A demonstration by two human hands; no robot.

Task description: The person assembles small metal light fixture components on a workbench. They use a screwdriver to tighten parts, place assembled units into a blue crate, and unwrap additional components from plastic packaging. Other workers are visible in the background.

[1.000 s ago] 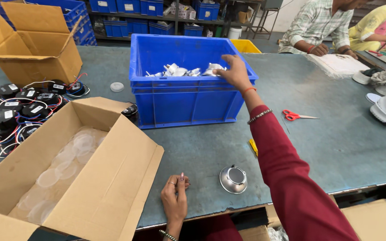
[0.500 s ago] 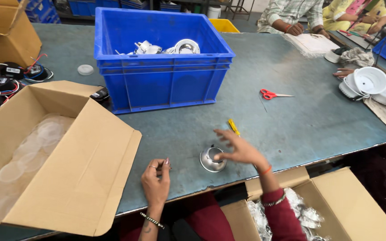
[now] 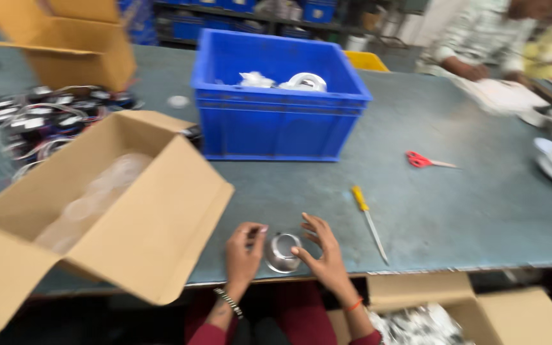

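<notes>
Even, fairly bright overhead light falls on the grey-green worktop [image 3: 455, 211], leaving soft, faint shadows. Motion blur smears everything, worst at the left edge and far background; no harsh glare.

Open brown cardboard box [image 3: 97, 211] at table's left front, clear round pieces inside, second brown carton [image 3: 71, 38] far left, flaps up, third open carton [image 3: 480, 313] below table edge

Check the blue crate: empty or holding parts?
Holding parts. The blue crate is open-topped, with white pieces heaped on its bottom; most of its depth is unfilled.
</notes>
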